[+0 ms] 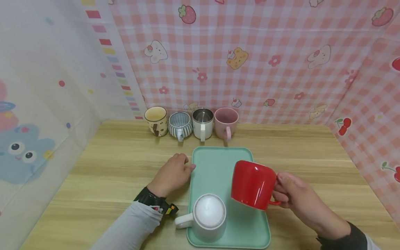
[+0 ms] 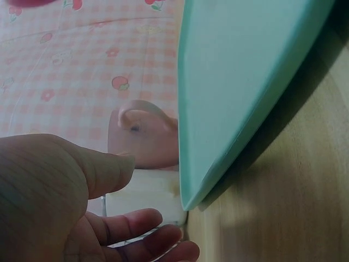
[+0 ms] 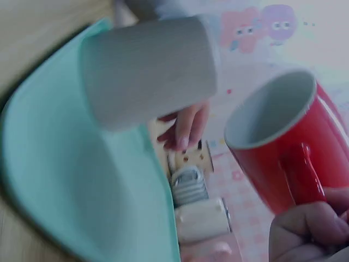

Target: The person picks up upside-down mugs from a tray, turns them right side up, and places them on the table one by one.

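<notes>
My right hand (image 1: 300,198) grips a red mug (image 1: 253,184) by its handle, over the right part of a mint-green tray (image 1: 218,166). The mug is tipped, with its white inside (image 3: 272,112) showing in the right wrist view. Upside down on the tray's near left corner stands a white mug (image 1: 208,218), its handle sticking out past the left rim. My left hand (image 1: 171,174) is at the tray's far left edge, holding nothing. Its fingers are loosely bent, and the thumb overlaps the rim in the head view.
Along the back wall four-wide stands a row of upright mugs: a yellow spotted mug (image 1: 156,121), a striped cup (image 1: 180,125), a white mug with a metal inside (image 1: 202,124) and a pink mug (image 1: 226,123). Patterned cloth (image 1: 275,41) hangs behind the wooden table (image 1: 103,166).
</notes>
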A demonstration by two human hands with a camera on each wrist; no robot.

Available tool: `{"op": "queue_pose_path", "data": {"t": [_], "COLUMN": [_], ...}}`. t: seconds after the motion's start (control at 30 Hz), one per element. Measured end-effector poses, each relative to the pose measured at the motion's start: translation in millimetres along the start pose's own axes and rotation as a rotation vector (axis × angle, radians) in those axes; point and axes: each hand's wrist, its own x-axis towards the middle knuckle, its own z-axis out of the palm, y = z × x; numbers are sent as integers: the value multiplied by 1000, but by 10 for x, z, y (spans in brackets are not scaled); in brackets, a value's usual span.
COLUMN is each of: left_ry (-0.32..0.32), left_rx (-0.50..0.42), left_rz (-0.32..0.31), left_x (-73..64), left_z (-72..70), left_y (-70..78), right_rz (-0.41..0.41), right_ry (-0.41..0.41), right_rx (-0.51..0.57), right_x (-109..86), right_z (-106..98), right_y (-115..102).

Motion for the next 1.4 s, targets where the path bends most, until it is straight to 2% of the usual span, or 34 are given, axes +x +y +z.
{"op": "queue_pose_path", "data": {"t": [0.23,0.4,0.57,0.67,0.8,0.9,1.03,1.4], "left_ry": [-10,-11,-11,-8,-8,-11,-14,-14], "left_rx": [-3,-2,6,7,8,9,6,3], "left_rz": [-1,-3,-4,-5,-8,-15,-20,-4], "left_x": [11,10,14,11,5,5,11,3], "left_z": [11,8,19,23,22,18,20,12], "left_y": [13,14,15,17,29,34,34,50], "right_rz": [41,39,14,26,80,105,113,70], "right_ry": [-22,-111,-192,-192,-125,-59,11,76], "right_rx": [396,698,899,1023,1201,1296,1361,1550], "right_x": [164,331,492,561,649,718,797,887], "right_z": [20,72,147,197,252,273,301,479], "right_y": [-9,-19,-25,-28,-39,-65,-142,-369]}}
